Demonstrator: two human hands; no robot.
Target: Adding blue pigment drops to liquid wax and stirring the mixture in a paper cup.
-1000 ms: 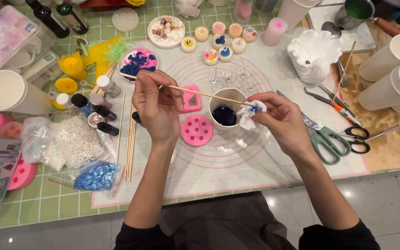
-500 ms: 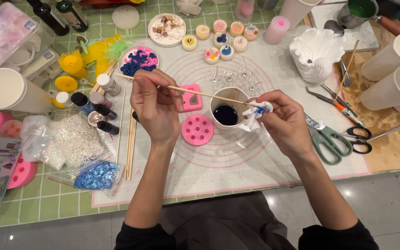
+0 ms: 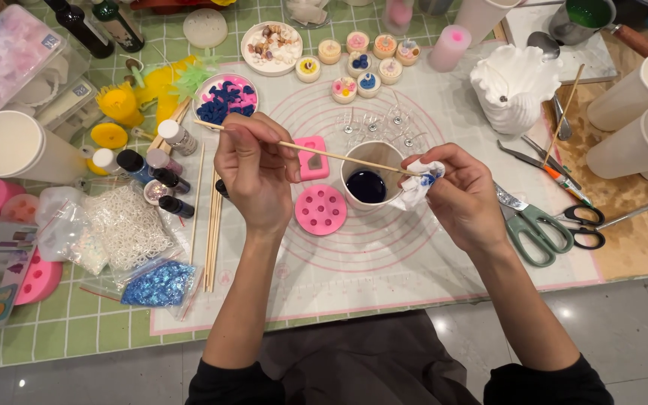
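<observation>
Skewer lies nearly level between hands, tip in tissue rightward.

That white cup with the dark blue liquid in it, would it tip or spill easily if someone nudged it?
Probably fairly steady: the cup stands upright on the flat mat, and the dark liquid sits well below its rim. It looks like light paper, so a push would likely slide it. A hard knock could still slosh it.

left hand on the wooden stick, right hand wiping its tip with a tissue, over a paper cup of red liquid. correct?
Not quite. In the head view the paper cup under the wooden stick holds dark blue liquid, not red. The rest holds: the left hand grips the stick and the right hand pinches a blue-stained tissue around its tip.
</observation>
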